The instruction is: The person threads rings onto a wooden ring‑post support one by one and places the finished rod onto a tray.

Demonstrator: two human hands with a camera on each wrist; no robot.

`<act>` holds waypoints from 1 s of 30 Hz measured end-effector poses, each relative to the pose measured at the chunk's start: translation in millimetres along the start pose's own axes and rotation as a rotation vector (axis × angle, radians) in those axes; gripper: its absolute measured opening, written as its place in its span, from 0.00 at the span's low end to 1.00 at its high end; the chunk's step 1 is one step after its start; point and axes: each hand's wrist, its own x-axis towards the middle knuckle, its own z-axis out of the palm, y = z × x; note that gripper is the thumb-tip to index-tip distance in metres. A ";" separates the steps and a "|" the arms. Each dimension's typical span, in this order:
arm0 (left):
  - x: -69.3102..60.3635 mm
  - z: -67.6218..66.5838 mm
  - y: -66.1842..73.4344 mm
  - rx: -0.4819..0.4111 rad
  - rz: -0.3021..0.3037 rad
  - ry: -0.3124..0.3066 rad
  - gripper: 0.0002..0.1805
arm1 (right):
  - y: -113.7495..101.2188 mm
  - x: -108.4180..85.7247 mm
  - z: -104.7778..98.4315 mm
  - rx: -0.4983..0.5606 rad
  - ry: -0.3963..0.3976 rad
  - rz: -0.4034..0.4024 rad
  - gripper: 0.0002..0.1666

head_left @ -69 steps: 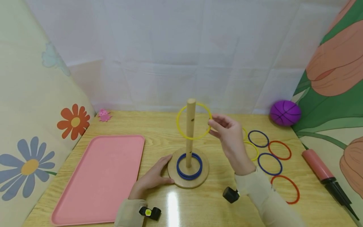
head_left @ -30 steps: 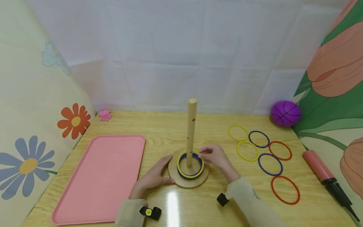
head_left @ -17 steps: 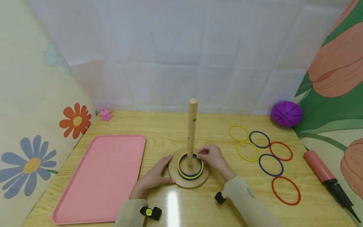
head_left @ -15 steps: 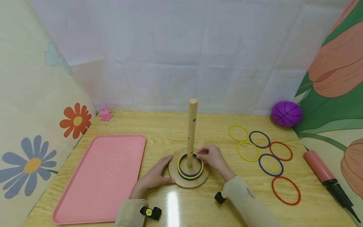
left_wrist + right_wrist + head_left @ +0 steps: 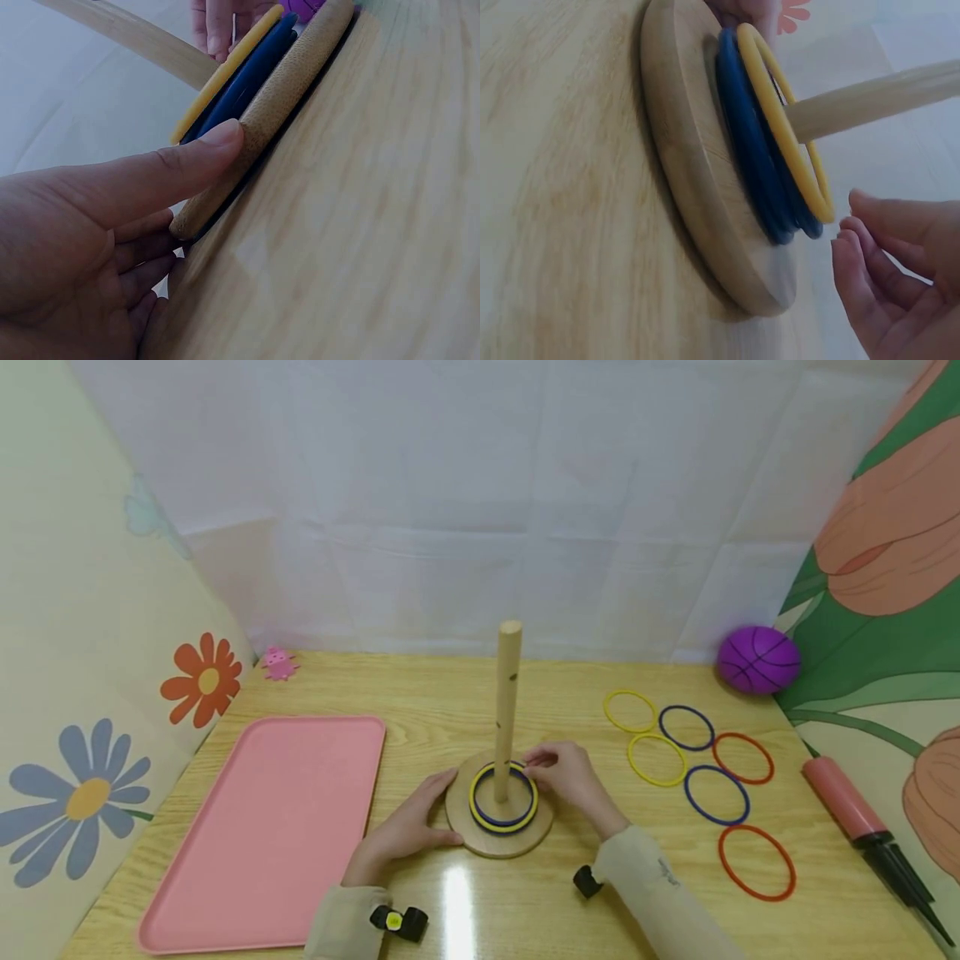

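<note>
A wooden ring-toss stand (image 5: 507, 710) rises at the middle of the table, its peg upright on a round base (image 5: 459, 806). Two blue rings (image 5: 746, 142) lie round the peg with a yellow ring (image 5: 769, 82) on top. My left hand (image 5: 405, 827) grips the base at its left edge, thumb (image 5: 187, 161) against the rim. Beside the rings on the right is my right hand (image 5: 572, 777). In the right wrist view its loosely bent fingers (image 5: 859, 281) stand just off the yellow ring, with nothing between thumb and fingertips.
Several yellow, blue and red rings (image 5: 757, 862) lie flat at the right. A pink tray (image 5: 262, 835) occupies the left side. Toward the back are a small pink toy (image 5: 280, 664) and a purple ball (image 5: 759, 660). A red-and-black hand pump (image 5: 843, 797) lies at the right edge.
My right hand brought the yellow ring down over the peg onto the blue rings, let it go, and drew slightly right. My left hand stayed at the base.
</note>
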 end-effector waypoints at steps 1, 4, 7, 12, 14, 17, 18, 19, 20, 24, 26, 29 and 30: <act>0.2 -0.1 0.0 0.002 0.001 0.001 0.53 | 1.1 -0.5 -2.4 0.001 0.000 -0.010 0.07; 0.9 -0.2 -0.6 0.004 0.003 0.003 0.53 | 6.2 -3.3 -11.1 0.004 -0.015 -0.037 0.08; 0.9 -0.5 -1.6 0.006 0.001 0.002 0.54 | 13.2 -8.5 -21.2 0.016 -0.035 -0.062 0.09; 1.0 -0.6 -3.6 0.001 -0.002 0.006 0.54 | 24.0 -21.0 -45.3 0.089 -0.065 -0.062 0.12; 1.3 -0.5 -4.0 -0.004 0.000 0.007 0.54 | 29.1 -26.6 -57.0 0.100 -0.059 -0.063 0.13; 1.7 -0.2 -4.5 -0.005 0.004 0.004 0.55 | 37.6 -35.0 -74.0 0.084 -0.006 -0.074 0.15; 1.8 -0.2 -4.5 -0.006 0.005 0.004 0.55 | 40.0 -37.8 -79.4 0.074 0.020 -0.081 0.15; 2.0 0.0 -4.6 -0.005 0.006 0.002 0.55 | 42.2 -40.6 -84.8 0.063 0.044 -0.084 0.15; 2.3 0.2 -4.8 -0.004 0.007 0.001 0.54 | 44.0 -43.4 -89.9 0.054 0.071 -0.086 0.15; 3.0 0.5 -4.6 -0.002 0.014 0.004 0.54 | 49.9 -54.1 -107.4 0.052 0.158 -0.086 0.16; 3.3 0.6 -4.4 -0.001 0.016 0.006 0.55 | 53.5 -59.2 -114.1 0.051 0.185 -0.085 0.17; 3.7 1.0 -4.2 -0.003 0.014 0.004 0.55 | 59.8 -66.2 -122.2 0.029 0.223 -0.095 0.16; 3.8 1.0 -4.1 -0.004 0.012 0.003 0.55 | 61.7 -68.4 -124.6 0.007 0.237 -0.097 0.16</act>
